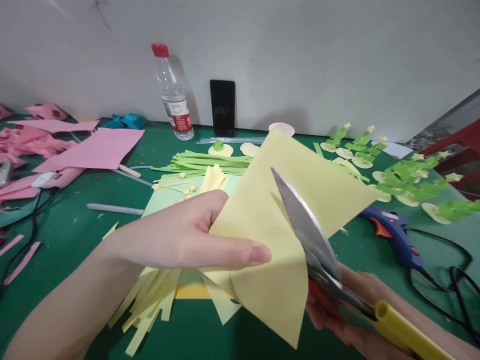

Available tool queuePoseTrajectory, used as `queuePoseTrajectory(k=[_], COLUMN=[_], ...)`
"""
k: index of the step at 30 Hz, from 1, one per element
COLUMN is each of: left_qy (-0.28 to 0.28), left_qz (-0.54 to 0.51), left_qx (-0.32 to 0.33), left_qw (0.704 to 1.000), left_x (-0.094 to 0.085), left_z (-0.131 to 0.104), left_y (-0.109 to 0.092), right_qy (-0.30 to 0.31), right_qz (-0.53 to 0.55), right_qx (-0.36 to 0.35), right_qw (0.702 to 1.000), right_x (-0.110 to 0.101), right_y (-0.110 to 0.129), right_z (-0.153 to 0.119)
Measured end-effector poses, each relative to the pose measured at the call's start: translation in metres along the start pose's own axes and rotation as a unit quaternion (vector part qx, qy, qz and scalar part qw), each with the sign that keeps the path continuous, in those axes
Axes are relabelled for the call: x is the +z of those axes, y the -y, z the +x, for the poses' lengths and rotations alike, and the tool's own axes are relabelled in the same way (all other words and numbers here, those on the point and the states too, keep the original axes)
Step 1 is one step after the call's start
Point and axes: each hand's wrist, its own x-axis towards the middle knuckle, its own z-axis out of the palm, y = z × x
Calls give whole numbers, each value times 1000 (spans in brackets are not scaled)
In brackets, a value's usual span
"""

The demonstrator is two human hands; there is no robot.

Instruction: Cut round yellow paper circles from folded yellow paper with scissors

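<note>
My left hand (195, 235) pinches a sheet of pale yellow paper (262, 215), thumb on top and the fingers hidden behind it. At the lower right, my right hand (360, 305) grips a pair of scissors (318, 250) with red and yellow handles. One blade lies over the paper's face, and the sheet is partly cut from its near right edge. Beneath my left arm, yellow paper strips (150, 305) lie in a loose pile. Green paper strips (206, 162) rest behind the sheet, near small yellow stars on thin stems (183, 187).
A glue gun (393, 235) with a black cable lies at the right, before several green paper plants on round bases (408, 185). A bottle (172, 95) and a phone (223, 107) stand by the wall. Pink paper (93, 147) covers the left side; a grey stick (114, 208) lies nearer.
</note>
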Motion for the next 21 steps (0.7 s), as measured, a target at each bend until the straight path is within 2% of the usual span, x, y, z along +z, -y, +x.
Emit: queuePoseTrajectory(k=[1, 3, 6, 9, 15, 21], left_qy=[-1, -2, 13, 22, 23, 33], left_qz=[-4, -8, -25, -36, -56, -58], left_qx=[2, 3, 0, -2, -16, -25], left_qw=[1000, 1000, 1000, 999, 998, 997], left_x=[-1, -2, -3, -4, -4, -5], left_z=[0, 0, 0, 1, 0, -1], left_y=[0, 1, 2, 2, 2, 2], right_qy=[-16, 4, 16, 34, 6, 23], right_qz=[11, 4, -7, -41, -79, -62], right_qx=[-14, -43, -43, -47, -49, 29], right_qw=[1000, 999, 999, 997, 996, 997], right_x=[1, 4, 3, 1, 1, 6], right_y=[9, 25, 38, 41, 47, 40], right_z=[4, 12, 19, 17, 13, 14])
